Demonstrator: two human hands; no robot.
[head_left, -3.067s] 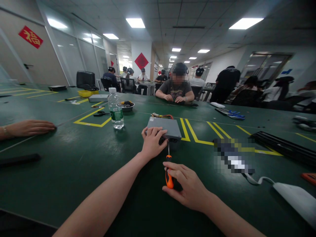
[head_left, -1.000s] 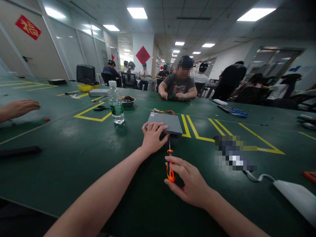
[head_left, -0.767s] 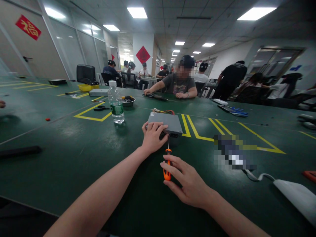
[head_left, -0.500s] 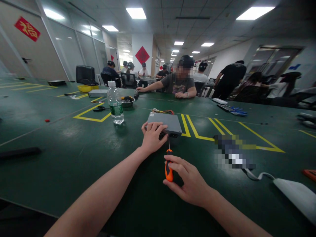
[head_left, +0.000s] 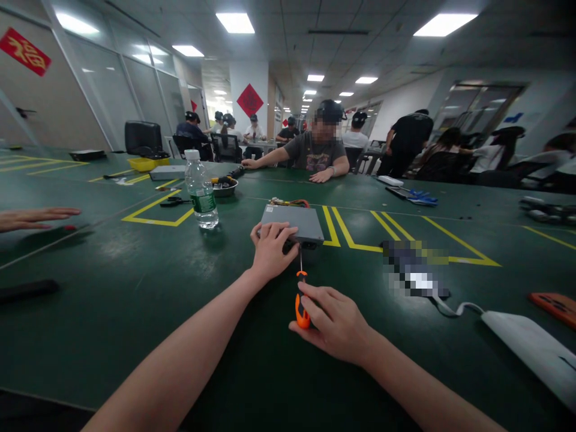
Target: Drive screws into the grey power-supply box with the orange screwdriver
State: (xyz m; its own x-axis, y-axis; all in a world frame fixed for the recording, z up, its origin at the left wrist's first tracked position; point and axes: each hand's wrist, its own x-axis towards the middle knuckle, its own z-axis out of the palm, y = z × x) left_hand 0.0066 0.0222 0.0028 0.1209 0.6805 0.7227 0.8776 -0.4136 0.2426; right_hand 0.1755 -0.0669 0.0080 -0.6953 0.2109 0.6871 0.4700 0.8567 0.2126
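Note:
A grey metal power supply point(head_left: 302, 222) lies on the green table, with coloured cables point(head_left: 290, 203) bunched at its far side. My left hand point(head_left: 273, 251) grips its near left corner, fingers over the top and thumb at the front edge. Between the fingers and thumb of my right hand point(head_left: 335, 318) is an orange and black screwdriver point(head_left: 302, 303). Its shaft points away from me and reaches the front face of the power supply. Where the tip meets the casing is too small to make out.
A water bottle point(head_left: 201, 195) stands left of the power supply, near a metal bowl point(head_left: 225, 188). To the right lie a blurred-out phone-like object point(head_left: 416, 270) on a white cable and a white pouch-like thing point(head_left: 531, 348). Another person's hand point(head_left: 40, 217) reaches in from the left.
The whole view has shifted slightly, so things sit further left. Another person's hand has come in at the left edge. My hands keep their places on the power supply and screwdriver.

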